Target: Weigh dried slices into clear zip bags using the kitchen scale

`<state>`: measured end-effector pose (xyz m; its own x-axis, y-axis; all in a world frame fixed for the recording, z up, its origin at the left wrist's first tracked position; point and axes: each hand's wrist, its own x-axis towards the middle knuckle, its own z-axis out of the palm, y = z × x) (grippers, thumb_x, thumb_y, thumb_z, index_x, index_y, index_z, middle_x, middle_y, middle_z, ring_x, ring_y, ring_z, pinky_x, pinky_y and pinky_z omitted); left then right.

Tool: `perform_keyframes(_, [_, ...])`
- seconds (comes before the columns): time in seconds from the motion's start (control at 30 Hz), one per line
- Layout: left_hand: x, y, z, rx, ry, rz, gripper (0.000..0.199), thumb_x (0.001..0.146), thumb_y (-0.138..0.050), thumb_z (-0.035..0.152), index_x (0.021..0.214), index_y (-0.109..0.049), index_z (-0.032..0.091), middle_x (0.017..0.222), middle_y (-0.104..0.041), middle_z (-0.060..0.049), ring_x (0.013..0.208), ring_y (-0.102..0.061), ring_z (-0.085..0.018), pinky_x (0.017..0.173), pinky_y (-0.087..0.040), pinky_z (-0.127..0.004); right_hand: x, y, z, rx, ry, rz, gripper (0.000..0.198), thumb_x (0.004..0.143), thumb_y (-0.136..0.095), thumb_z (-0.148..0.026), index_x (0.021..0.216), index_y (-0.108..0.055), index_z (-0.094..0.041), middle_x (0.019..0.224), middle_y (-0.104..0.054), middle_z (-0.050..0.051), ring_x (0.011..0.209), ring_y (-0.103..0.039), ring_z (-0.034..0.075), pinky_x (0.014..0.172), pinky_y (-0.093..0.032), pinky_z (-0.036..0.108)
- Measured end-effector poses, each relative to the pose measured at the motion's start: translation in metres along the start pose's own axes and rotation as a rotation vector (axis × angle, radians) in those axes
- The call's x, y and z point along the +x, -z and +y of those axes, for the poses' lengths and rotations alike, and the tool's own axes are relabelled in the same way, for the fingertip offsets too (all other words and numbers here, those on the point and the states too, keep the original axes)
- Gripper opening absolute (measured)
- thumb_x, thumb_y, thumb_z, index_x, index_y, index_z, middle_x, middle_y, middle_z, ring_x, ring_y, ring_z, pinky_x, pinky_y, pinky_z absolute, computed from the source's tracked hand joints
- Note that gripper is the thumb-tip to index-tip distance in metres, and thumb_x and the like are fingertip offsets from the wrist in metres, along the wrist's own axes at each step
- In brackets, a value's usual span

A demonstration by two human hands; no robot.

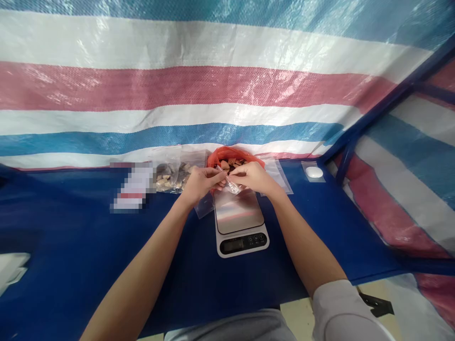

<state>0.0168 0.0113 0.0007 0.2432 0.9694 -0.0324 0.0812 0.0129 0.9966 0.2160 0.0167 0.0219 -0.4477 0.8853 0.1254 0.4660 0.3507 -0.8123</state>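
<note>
Near the middle of the far edge of the blue worktop, both of the person's hands come together over the back end of a kitchen scale. The left hand and the right hand each pinch a small clear plastic bag, fingertips drawn narrow on it. Just behind them, an orange-red bag gapes, brown and pale pieces showing inside. Toward the far left corner from there, clear bags of pale chunks lie beside the left hand. A flat clear bag sits past the right wrist, and close to the far right corner a white oval object rests on a clear packet.
</note>
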Motion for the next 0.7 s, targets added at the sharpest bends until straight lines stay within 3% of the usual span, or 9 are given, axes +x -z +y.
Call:
perform_keyframes(0.27, [-0.002,-0.002,0.007,-0.003,0.036,-0.047,0.034,0.068,-0.083,0.045,0.072,-0.072,0.014,0.069,-0.071,-0.004,0.06,-0.064,-0.014,0.061,-0.055,-0.027,0.003,0.008,-0.003,0.163,-0.095,-0.135,0.024,0.08,-0.066,-0.029,0.06,-0.068,-0.016,0.055,-0.059,-0.002,0.055,-0.057,0.011,0.055,-0.045,0.023])
perform_keyframes(0.5, [-0.002,-0.002,0.011,0.024,0.051,-0.053,0.025,0.07,-0.079,0.037,0.069,-0.068,0.015,0.069,-0.072,-0.003,0.06,-0.066,-0.013,0.059,-0.054,-0.025,0.006,0.01,0.015,0.336,-0.195,-0.076,0.016,0.077,-0.073,-0.031,0.072,-0.077,-0.016,0.063,-0.07,0.002,0.057,-0.063,0.014,0.052,-0.053,0.024])
perform_keyframes(0.7, [-0.003,-0.008,0.01,0.107,0.096,0.022,0.021,0.076,-0.072,0.033,0.068,-0.064,0.016,0.068,-0.073,-0.003,0.055,-0.067,-0.015,0.054,-0.054,-0.026,0.006,0.008,0.011,0.301,-0.149,-0.093,0.018,0.079,-0.072,-0.031,0.07,-0.077,-0.017,0.061,-0.068,0.0,0.056,-0.063,0.013,0.054,-0.054,0.023])
